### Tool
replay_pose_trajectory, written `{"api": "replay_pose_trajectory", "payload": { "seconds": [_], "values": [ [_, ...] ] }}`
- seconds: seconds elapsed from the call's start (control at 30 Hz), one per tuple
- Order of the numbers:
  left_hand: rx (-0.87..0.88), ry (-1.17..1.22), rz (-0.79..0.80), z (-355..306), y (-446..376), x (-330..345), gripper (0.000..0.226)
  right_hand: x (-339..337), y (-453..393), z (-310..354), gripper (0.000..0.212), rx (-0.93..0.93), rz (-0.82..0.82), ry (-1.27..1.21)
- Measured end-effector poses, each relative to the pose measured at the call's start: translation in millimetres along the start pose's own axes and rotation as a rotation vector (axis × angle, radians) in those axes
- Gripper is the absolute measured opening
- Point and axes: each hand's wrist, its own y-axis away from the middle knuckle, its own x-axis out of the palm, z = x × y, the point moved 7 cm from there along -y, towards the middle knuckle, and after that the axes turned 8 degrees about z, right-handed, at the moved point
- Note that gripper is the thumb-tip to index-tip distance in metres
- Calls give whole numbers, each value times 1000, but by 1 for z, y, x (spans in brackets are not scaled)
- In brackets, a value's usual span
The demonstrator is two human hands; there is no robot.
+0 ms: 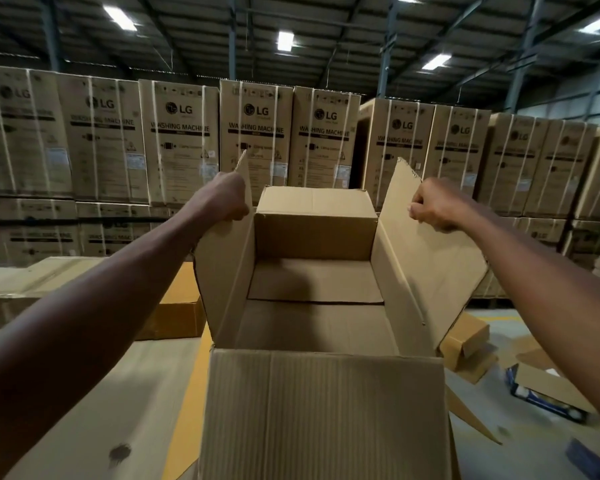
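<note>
Now holding the empty cardboard box point(312, 237) open, straight ahead before the stacked washing-machine cartons point(179, 133): gripping its left flap point(222, 268) with the left hand point(227, 199), pinching the right flap point(430, 261) with the right hand point(437, 206). Likely needing next to press both flaps outward and down, keeping the box steady.

Both arms stretch forward, left hand point(227, 199) gripping the left flap point(227, 271), right hand point(437, 206) the right flap point(430, 268)

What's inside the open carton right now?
Inside the carton only its bare bottom flaps show, with a seam across them. The near flap hides the floor closest to the camera.
</note>
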Motion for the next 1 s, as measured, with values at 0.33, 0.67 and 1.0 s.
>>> {"api": "replay_pose_trajectory", "payload": {
  "seconds": [0.33, 0.67, 1.0],
  "values": [
    [-94, -33, 76, 24, -57, 39, 9, 64, -78, -43, 19, -36, 128, -37],
    [-214, -98, 164, 42, -98, 68, 16, 104, -129, -77, 22, -82, 245, -33],
    [-285, -52, 216, 49, -111, 132, 9, 151, -154, -111, 22, -88, 289, -115]
  ]
}}
